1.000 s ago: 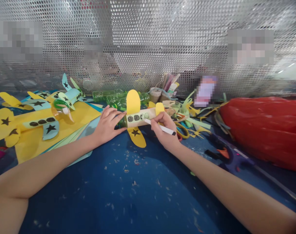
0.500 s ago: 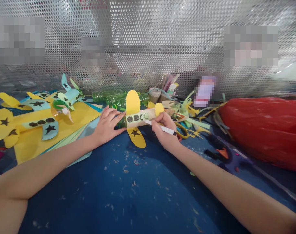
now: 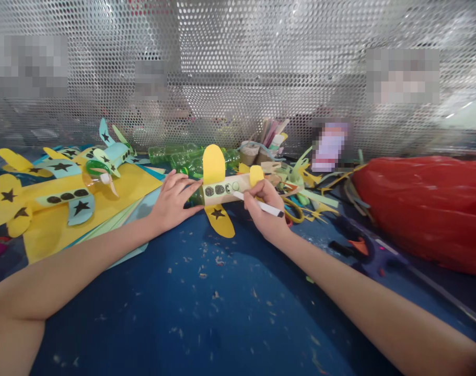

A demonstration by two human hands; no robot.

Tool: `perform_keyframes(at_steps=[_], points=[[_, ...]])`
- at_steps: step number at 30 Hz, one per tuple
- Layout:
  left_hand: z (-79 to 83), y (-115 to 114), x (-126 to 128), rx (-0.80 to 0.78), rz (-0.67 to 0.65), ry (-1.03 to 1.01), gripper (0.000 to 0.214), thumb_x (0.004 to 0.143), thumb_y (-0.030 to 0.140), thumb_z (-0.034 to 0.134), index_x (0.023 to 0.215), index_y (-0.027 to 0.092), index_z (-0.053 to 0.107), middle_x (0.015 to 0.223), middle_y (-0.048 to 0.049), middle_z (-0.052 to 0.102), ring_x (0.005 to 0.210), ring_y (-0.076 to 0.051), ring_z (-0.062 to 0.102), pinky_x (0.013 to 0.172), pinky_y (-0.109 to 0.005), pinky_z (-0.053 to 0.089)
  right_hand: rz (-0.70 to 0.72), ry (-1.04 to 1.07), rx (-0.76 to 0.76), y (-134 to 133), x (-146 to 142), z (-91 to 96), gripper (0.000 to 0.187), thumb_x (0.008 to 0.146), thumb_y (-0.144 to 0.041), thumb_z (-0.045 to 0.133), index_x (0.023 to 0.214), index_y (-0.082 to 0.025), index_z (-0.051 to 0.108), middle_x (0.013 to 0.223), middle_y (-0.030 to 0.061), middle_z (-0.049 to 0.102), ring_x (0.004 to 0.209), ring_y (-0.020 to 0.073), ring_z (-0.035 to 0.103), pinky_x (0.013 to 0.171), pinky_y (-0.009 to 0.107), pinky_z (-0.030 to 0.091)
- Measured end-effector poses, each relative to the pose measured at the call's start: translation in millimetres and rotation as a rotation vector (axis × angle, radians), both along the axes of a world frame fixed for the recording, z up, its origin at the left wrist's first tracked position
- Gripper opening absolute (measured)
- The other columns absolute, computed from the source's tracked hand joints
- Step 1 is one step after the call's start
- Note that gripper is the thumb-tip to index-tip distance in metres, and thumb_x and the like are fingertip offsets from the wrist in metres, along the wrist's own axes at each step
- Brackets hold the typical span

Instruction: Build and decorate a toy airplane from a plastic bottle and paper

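Observation:
A paper-and-bottle toy plane [image 3: 222, 189] with yellow wings and black stars lies on the blue table [image 3: 206, 308]. My left hand [image 3: 171, 201] lies over its green bottle nose, fingers curled on it and holding it still. My right hand [image 3: 266, 209] pinches a white marker [image 3: 259, 204] whose tip touches the plane's tan body beside a row of drawn circles, some filled black.
Finished yellow and light-blue planes [image 3: 57, 196] sit on yellow paper at the left. A red plastic bag [image 3: 426, 203] fills the right. Scissors [image 3: 294, 209], a glue gun [image 3: 359, 245], paper scraps and cups of sticks [image 3: 261, 146] lie behind. A perforated metal screen [image 3: 238, 68] backs the table.
Both hands stay nearly in place; the marker tip shifts only slightly along the plane's body by the row of circles.

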State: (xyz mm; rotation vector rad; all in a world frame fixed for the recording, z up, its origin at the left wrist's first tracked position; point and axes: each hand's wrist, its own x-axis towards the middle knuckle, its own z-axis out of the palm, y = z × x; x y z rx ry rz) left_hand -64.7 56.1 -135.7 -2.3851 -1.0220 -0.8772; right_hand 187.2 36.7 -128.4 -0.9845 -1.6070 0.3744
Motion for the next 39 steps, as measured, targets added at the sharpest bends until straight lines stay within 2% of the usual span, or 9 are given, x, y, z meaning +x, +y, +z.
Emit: perform_keyframes(at_steps=[5, 20, 33, 39], points=[[0.9, -0.2, 0.5, 0.002, -0.004, 0.004, 0.057, 0.086, 0.054, 0.060, 0.130, 0.018, 0.054, 0.118, -0.0100, 0.063, 0.119, -0.029, 0.048, 0.111, -0.054, 0.029, 0.015, -0.009, -0.025, -1.6, -0.8, 2.5, 0.019, 0.082, -0.022, 0.055, 0.069, -0.023, 0.042, 0.062, -0.0018, 0.051, 0.058, 0.0139, 0.046, 0.053, 0.028, 0.036], [0.6, -0.2, 0.3, 0.010, -0.012, 0.002, 0.058, 0.085, 0.053, 0.062, 0.130, 0.016, 0.054, 0.118, -0.0107, 0.063, 0.119, -0.029, 0.047, 0.111, -0.054, 0.030, 0.003, 0.028, -0.012, 0.8, -0.3, -0.9, 0.020, 0.078, -0.017, 0.055, 0.068, -0.024, 0.039, 0.062, -0.0028, 0.046, 0.059, 0.0140, 0.044, 0.054, 0.029, 0.036], [0.5, 0.4, -0.2, -0.003, -0.009, -0.001, 0.057, 0.086, 0.054, 0.061, 0.131, 0.020, 0.053, 0.117, -0.0097, 0.063, 0.119, -0.029, 0.048, 0.110, -0.056, 0.029, 0.010, 0.022, -0.014, 1.9, 0.4, -2.6, 0.019, 0.079, -0.019, 0.055, 0.069, -0.024, 0.040, 0.060, -0.0032, 0.048, 0.055, 0.0131, 0.044, 0.052, 0.028, 0.035], [0.5, 0.1, 0.4, -0.001, -0.012, -0.005, 0.058, 0.086, 0.054, 0.061, 0.130, 0.016, 0.054, 0.117, -0.0104, 0.063, 0.119, -0.029, 0.047, 0.111, -0.054, 0.029, 0.031, 0.042, -0.039, 2.8, 0.9, -3.8, 0.020, 0.078, -0.020, 0.057, 0.068, -0.024, 0.040, 0.059, -0.0036, 0.047, 0.054, 0.0128, 0.043, 0.051, 0.028, 0.035]])
